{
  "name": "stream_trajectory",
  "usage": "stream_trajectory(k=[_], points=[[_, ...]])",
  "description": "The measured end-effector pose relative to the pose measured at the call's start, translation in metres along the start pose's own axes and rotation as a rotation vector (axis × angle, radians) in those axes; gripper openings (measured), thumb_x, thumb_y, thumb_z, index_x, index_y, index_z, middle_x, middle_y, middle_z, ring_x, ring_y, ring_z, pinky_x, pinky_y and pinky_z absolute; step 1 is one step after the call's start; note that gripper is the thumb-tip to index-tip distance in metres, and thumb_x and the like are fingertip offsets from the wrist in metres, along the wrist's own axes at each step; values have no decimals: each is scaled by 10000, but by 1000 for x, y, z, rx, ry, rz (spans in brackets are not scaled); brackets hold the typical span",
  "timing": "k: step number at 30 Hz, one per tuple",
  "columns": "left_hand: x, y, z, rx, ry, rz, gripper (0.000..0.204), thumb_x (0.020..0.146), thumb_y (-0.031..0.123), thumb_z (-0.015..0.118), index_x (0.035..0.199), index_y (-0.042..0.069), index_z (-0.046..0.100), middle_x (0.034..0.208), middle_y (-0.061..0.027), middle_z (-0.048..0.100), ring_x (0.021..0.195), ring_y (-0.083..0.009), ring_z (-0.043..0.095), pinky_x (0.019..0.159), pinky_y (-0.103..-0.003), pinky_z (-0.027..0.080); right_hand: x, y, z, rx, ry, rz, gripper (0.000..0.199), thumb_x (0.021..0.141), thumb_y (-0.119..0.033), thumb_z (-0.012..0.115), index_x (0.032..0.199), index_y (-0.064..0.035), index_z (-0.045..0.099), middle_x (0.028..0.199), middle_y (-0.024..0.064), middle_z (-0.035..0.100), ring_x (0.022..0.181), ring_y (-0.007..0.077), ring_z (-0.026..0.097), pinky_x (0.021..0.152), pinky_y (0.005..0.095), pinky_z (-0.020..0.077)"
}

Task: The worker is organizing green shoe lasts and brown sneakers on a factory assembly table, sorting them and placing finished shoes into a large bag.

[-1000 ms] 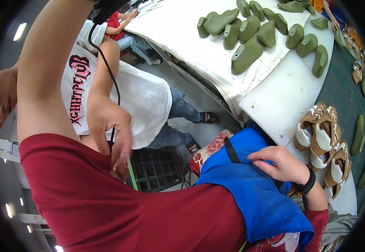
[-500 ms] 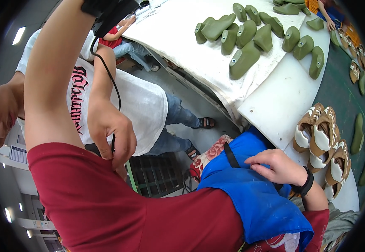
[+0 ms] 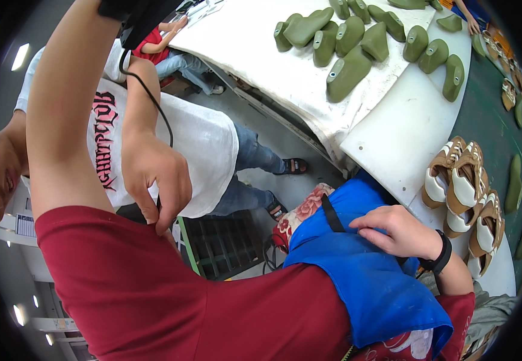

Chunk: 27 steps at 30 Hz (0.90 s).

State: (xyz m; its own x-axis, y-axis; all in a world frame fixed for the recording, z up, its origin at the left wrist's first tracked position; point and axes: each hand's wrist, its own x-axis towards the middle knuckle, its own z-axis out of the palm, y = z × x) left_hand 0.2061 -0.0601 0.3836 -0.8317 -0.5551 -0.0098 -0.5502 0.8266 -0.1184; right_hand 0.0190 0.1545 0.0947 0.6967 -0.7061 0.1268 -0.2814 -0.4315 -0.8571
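Head view: the right hand (image 3: 396, 231) lies loosely open on the blue apron (image 3: 363, 283) at lower right, seemingly pressing it flat and gripping nothing. The left hand is out of frame at the top. A co-worker's hand (image 3: 156, 180) pinches a black cable (image 3: 147, 90) by the red sleeve (image 3: 122, 271).

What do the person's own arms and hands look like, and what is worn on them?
Both arms are bare below the short sleeves of a dark red shirt. The left arm has nothing worn on it, and its hand cannot be seen at the top edge. The right hand wears no glove. A black wristband circles the right wrist.
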Motion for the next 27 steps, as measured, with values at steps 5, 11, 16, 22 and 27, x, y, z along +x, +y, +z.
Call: stream_trajectory(k=[5, 11, 16, 22, 27], points=[[9, -18, 5, 40, 4, -69, 500, 862, 284, 564, 1254, -12, 466, 1112, -179, 595, 1029, -239, 566, 920, -302, 413, 4, -2, 0, -9, -19, 7, 185, 786, -76, 578, 945, 5, 625, 859, 161, 637, 791, 319, 604, 719, 367, 484], [11, -22, 9, -35, 1, 19, 438, 843, 267, 574, 1169, -24, 547, 1028, -128, 631, 916, -159, 580, 832, -269, 444, 7, -6, 1, 1, -30, 20, 175, 786, -66, 578, 937, 9, 624, 852, 157, 638, 785, 316, 605, 716, 364, 483], [11, -20, 12, -18, 9, 13, 437, 843, 270, 575, 1174, -15, 547, 1019, -125, 634, 919, -163, 581, 832, -270, 446, 9, -6, 1, 2, -32, 33, 172, 786, -60, 578, 936, 10, 623, 850, 153, 639, 783, 315, 606, 714, 364, 482], [7, -16, 13, -26, 7, 22, 422, 847, 269, 573, 1172, 0, 556, 951, -91, 640, 849, -137, 571, 780, -260, 448, 11, -4, 4, 12, -31, 17, 170, 785, -57, 578, 935, 9, 623, 848, 152, 640, 777, 313, 607, 712, 366, 482], [14, -21, 15, 4, -24, -58, 416, 849, 269, 575, 1173, 9, 560, 883, -54, 634, 778, -111, 546, 724, -251, 442, 12, -3, 7, 8, 3, -35, 169, 792, -52, 574, 943, 6, 623, 768, 136, 625, 716, 290, 602, 651, 351, 472]])
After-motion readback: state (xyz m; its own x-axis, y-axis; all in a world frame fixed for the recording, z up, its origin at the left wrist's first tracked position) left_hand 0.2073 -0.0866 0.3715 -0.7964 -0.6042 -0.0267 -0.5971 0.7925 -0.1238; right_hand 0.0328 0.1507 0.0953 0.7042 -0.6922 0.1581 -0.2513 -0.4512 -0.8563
